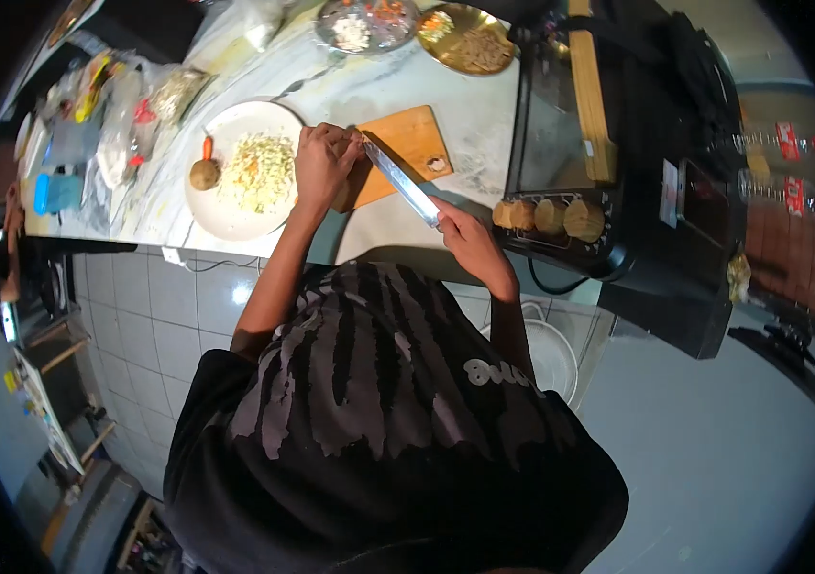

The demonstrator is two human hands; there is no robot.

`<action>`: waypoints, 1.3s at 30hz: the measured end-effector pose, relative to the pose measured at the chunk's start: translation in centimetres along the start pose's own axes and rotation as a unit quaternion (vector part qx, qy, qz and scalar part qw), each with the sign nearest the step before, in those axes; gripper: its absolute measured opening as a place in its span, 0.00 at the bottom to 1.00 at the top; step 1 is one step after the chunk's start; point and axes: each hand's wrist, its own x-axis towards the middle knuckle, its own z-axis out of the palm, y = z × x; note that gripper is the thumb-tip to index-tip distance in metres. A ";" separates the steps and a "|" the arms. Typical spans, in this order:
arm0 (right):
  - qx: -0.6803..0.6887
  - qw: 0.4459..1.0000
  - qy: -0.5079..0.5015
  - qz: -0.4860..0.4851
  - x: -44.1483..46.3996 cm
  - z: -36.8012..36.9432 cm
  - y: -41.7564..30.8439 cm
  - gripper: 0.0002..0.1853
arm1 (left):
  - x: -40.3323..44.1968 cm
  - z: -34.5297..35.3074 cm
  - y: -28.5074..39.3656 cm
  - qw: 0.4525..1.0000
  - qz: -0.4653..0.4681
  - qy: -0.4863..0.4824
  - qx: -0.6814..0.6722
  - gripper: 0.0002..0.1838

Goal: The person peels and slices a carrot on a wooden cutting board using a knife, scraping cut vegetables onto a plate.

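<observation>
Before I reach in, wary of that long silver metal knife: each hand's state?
Left hand: curled; whether it holds anything cannot be told.
Right hand: closed, holding the knife.

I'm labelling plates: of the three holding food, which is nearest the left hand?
The large off-white plate, right beside the left hand; the silver plate and gold plate sit farther off, toward the counter's far side.

A: Knife blade (402, 182)?
B: Smooth, shiny metal. Cutting board (406, 142): matt wood.
A: Worktop (480, 143)?
B: Glossy, marble-look. Plate (209, 205): smooth.
A: Shirt (398, 478)?
B: Matt cloth. Floor tiles (170, 316): glossy. Bags (119, 122): crinkled plastic.
</observation>
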 end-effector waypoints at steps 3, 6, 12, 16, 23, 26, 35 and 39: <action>0.000 0.999 -0.043 0.002 1.2 0.6 -2.5 0.19 | -0.9 -2.5 -1.3 0.997 0.011 0.070 0.025 0.09; -0.014 0.993 -0.113 0.011 2.3 1.8 -4.7 0.19 | -2.9 -5.4 -2.0 0.990 -0.003 0.117 0.074 0.10; -0.019 0.986 -0.162 -0.032 4.1 6.2 -4.2 0.20 | -5.1 -8.2 -6.4 0.959 -0.049 0.226 0.167 0.07; -0.033 0.987 -0.140 -0.076 3.7 6.0 -4.8 0.21 | -5.0 -8.9 -6.9 0.946 -0.149 0.246 0.153 0.09; 0.055 0.998 0.011 -0.043 1.9 2.8 -1.0 0.23 | -2.0 -4.7 -0.7 0.991 -0.070 0.110 0.039 0.18; 0.114 0.988 0.093 -0.056 2.0 2.8 3.5 0.24 | 0.5 -2.3 0.6 0.990 -0.068 0.095 0.079 0.16; 0.099 0.991 0.068 -0.062 1.5 1.0 4.7 0.23 | 0.8 -1.4 1.6 0.991 -0.090 0.091 0.033 0.18; 0.101 0.993 0.040 -0.038 2.4 0.9 4.8 0.23 | -0.6 -4.8 -2.9 0.965 -0.183 0.184 0.040 0.18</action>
